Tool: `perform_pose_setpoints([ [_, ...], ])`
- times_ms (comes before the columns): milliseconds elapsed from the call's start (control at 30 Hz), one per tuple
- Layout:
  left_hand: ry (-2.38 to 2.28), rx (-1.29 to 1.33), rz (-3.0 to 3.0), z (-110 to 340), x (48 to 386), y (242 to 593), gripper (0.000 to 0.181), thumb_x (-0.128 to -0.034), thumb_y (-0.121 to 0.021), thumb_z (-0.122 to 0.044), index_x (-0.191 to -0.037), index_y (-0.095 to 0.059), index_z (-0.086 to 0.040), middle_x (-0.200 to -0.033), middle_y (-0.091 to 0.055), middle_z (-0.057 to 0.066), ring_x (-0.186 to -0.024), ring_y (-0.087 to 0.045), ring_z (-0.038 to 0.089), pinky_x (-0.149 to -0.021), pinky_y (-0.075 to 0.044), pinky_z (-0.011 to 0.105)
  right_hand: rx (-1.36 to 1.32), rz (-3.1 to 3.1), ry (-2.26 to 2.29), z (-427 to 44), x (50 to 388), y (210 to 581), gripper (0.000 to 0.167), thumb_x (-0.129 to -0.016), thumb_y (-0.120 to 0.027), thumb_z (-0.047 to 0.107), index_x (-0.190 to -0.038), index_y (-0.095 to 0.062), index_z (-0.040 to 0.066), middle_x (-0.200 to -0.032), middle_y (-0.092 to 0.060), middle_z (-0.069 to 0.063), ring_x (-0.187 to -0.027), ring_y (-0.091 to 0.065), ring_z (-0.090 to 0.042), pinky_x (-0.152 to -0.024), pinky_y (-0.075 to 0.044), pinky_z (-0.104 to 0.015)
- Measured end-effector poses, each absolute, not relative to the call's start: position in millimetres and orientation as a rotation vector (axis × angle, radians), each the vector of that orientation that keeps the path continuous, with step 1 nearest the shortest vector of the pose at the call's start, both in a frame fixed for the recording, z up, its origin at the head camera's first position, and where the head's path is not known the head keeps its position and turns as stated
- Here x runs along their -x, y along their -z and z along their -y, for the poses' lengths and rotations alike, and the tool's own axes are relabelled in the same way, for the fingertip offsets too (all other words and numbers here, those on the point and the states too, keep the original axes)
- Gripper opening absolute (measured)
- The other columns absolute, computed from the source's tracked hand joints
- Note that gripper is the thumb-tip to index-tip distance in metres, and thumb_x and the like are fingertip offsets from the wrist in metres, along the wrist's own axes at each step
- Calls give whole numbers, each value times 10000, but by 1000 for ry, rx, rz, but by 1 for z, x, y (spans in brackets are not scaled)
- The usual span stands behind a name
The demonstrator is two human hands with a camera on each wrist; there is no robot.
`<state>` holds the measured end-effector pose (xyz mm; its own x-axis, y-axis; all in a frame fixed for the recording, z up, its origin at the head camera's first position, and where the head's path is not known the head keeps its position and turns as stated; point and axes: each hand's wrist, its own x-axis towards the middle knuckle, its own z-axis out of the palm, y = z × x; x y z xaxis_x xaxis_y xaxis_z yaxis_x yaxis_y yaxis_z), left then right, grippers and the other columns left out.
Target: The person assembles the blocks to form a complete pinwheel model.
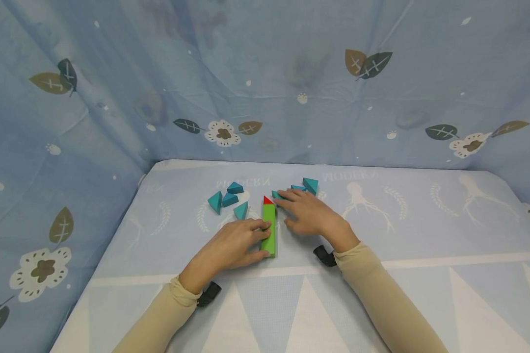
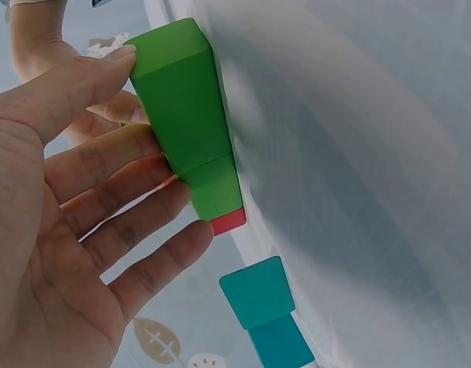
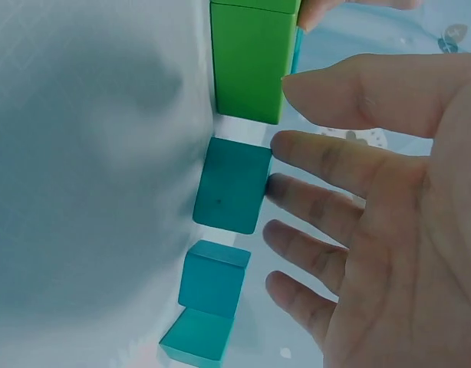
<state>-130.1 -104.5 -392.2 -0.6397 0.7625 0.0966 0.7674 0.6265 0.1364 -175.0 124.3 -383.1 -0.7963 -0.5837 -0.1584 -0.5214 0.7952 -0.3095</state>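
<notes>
Two green blocks (image 1: 269, 235) stand end to end in a line, the seam between them showing in the left wrist view. A red triangular block (image 1: 267, 200) sits at their far end. My left hand (image 1: 235, 243) lies along the left side of the green line, its thumb near the close end and extended fingertips touching the side. My right hand (image 1: 308, 214) reaches over the right side with fingers extended. Its index and middle fingertips touch a teal block (image 3: 234, 185), while the thumb tip meets the green side in the right wrist view.
To the left lie several loose teal triangular blocks (image 1: 230, 199). Beyond the right hand are more teal blocks (image 1: 310, 185). A patterned cloth covers the table (image 1: 402, 304), with a blue curtain (image 1: 291, 98) behind. Black wrist mounts (image 1: 209, 294) stick out from both sleeves.
</notes>
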Motion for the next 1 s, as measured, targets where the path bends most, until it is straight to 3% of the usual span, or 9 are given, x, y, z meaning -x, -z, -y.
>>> perform_pose_setpoints([
  [567,272,1317,2815,105,129,393,449,-846,-749,-427,-1175,-732,-123,-1299,-645,-2,-1158,-632,183,-914,-548,343,835,-2724,389,-122,176,385,533,-988,-561,233,-1498,-421,172,-1611,-281,-15,-1486,-264,-264,-1181,-218,-583],
  [1000,275,1325,2803,105,130,393,457,-857,-738,-425,-1190,-723,-112,-1297,-647,8,-1158,-633,186,-916,-548,342,878,-2770,413,-125,176,381,494,-993,-557,203,-1464,-463,88,-1564,-371,-79,-1446,-328,-334,-1169,-281,-541],
])
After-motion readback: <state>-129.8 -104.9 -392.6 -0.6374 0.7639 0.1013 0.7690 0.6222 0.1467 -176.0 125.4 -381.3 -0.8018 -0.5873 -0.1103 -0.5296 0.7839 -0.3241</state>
